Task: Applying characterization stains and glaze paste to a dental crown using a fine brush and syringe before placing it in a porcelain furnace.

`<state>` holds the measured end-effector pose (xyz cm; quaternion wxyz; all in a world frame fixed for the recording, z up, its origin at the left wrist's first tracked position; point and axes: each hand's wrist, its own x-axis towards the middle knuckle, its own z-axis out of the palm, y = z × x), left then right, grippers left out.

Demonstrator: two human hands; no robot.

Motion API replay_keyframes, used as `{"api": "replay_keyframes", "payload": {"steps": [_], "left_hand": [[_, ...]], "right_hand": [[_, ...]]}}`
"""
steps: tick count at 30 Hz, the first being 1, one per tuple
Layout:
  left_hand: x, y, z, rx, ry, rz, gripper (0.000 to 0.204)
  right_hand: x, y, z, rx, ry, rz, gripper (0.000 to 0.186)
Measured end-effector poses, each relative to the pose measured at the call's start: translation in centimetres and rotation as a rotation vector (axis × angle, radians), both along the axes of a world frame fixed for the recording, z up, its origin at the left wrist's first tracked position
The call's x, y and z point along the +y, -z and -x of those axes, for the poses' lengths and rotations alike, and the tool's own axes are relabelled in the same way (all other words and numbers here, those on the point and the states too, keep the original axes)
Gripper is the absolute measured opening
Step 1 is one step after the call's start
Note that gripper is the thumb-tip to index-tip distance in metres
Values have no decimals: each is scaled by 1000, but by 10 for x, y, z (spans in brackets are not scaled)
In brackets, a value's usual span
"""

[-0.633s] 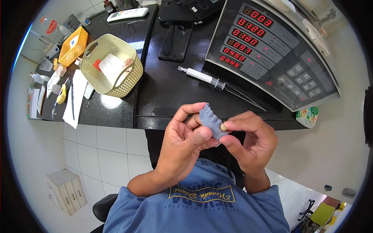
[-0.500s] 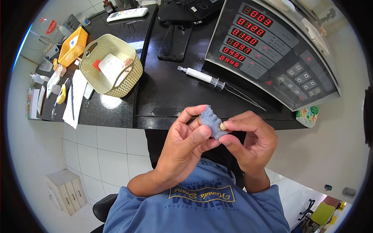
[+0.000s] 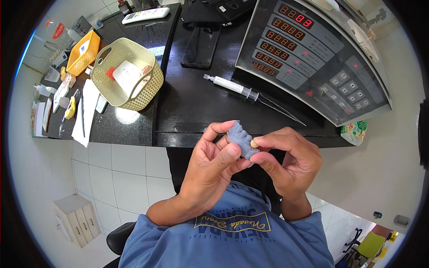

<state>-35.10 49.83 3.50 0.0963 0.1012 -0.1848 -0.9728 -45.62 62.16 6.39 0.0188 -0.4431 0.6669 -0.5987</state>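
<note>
Fingers cover much of the small grey dental model, so only its toothed upper edge and one side show; the lower part sits hidden in the grip. The left hand is closed around the model, thumb pressed on its front face and forefinger curled over the top. The right hand pinches a tiny cream tooth-like piece between thumb and forefinger, holding it against the model's right end; what that piece is exactly is hard to make out. Both hands hang in front of the chest, just off the near edge of the black counter.

At 12 o'clock from the hands a syringe lies on the counter, with thin tweezers just beside its tip. At 1 o'clock stands a grey machine with red number displays, its far side cut off by the rim. At 10 o'clock a beige woven basket holds white paper and a red scrap; beyond it an orange basket has contents too small to tell. A dark phone lies at 11 o'clock.
</note>
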Motion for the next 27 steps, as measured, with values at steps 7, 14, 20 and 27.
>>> {"api": "replay_keyframes", "payload": {"steps": [7,14,20,27], "left_hand": [[3,-4,2,0,-164,228,50],[3,4,5,106,-312,546,55],[6,9,4,138,-412,738,55],[6,11,4,148,-433,836,55]], "right_hand": [[-4,3,1,10,-4,16,22],[-7,3,-2,-95,12,30,26],[-6,4,4,36,-32,8,25],[-4,6,6,-17,-38,52,19]]}}
